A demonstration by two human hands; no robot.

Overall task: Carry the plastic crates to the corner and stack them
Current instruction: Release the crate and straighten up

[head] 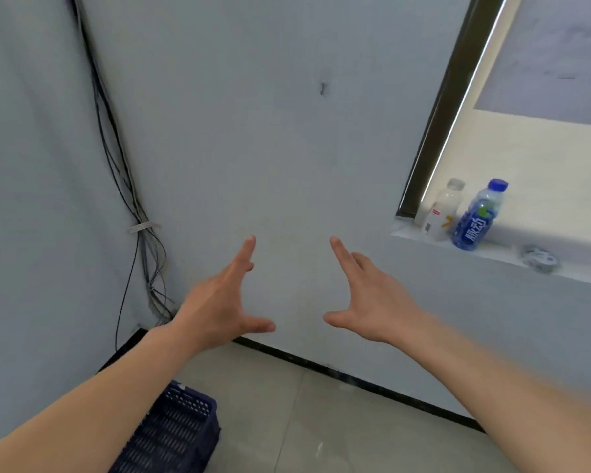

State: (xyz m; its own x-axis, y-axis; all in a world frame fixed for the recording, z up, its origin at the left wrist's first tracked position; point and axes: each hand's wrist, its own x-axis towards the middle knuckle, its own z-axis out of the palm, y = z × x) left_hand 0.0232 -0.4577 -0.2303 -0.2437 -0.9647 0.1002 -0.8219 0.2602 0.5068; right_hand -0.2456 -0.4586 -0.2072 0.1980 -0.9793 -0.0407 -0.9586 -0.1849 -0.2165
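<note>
Dark blue crate (174,435) on the tiled floor (321,421) at lower left, near the room corner, partly hidden behind the left forearm. Left hand (219,302) and right hand (369,298) raised in front of the wall (287,148), both spread wide, palms facing each other, holding nothing, well above the crate. Cables (140,233) run down the corner. Two bottles, one blue (476,218) and one white (442,211), stand on the sill (492,257) at right.
</note>
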